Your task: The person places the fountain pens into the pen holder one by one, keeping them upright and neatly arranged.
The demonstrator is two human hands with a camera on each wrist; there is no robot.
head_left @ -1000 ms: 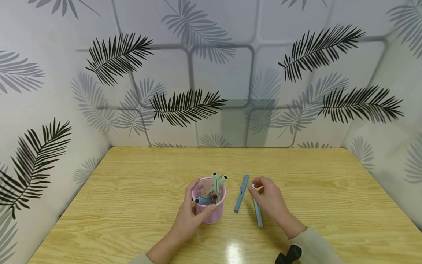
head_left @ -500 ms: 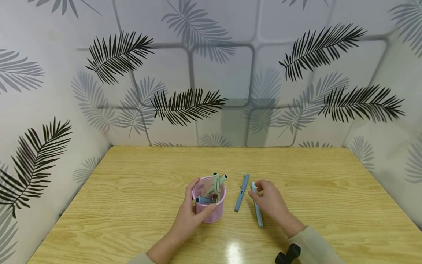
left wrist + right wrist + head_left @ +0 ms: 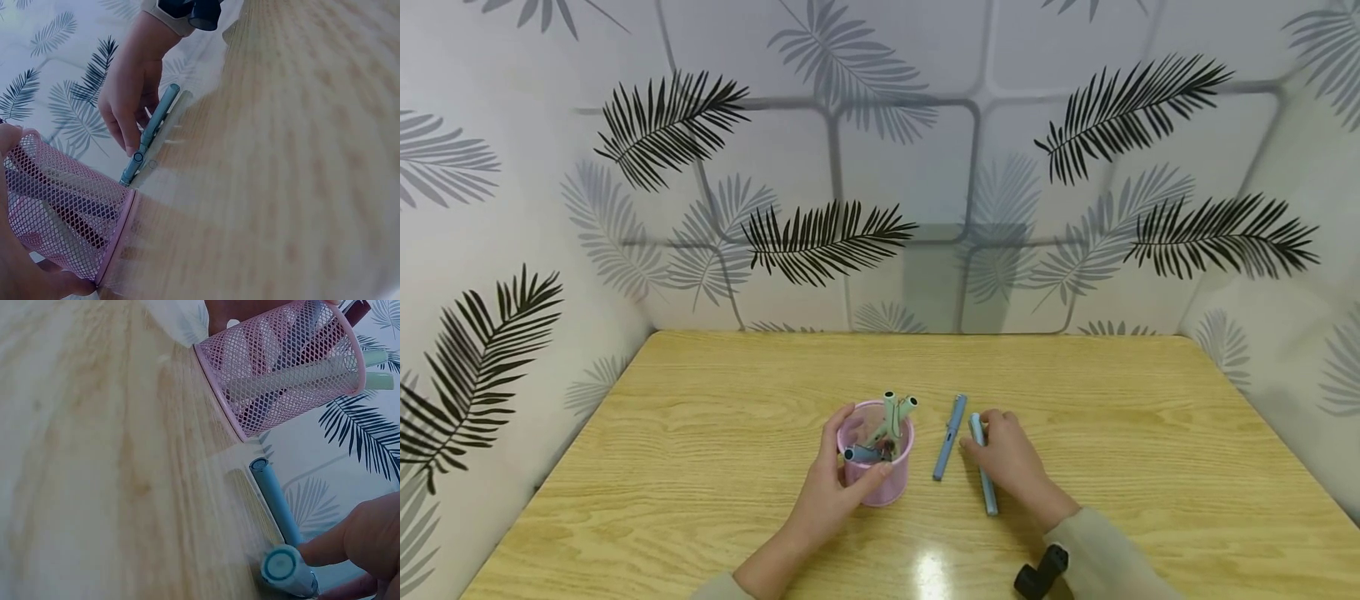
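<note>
My left hand (image 3: 831, 492) grips a pink mesh pen holder (image 3: 880, 487), thumb on its near side. Inside lean green pens (image 3: 891, 414) and a blue pen (image 3: 861, 454); the mesh partly hides them in both wrist views. My right hand (image 3: 1011, 458) pinches a light blue pen (image 3: 988, 492) lying on the table, thumb across its barrel and fingers on the far side. In the right wrist view the pen's round end (image 3: 279, 565) points at the camera beside the thumb. A darker blue pen (image 3: 950, 437) lies between holder and right hand.
The wooden table (image 3: 700, 417) runs back to a wall (image 3: 880, 167) with a leaf pattern. Similarly patterned walls stand at both sides. A black device (image 3: 1041, 573) is strapped at the right wrist.
My right hand has shifted slightly down along the light blue pen, uncovering its capped far end. My left hand, the holder and the darker pen have stayed in place.
</note>
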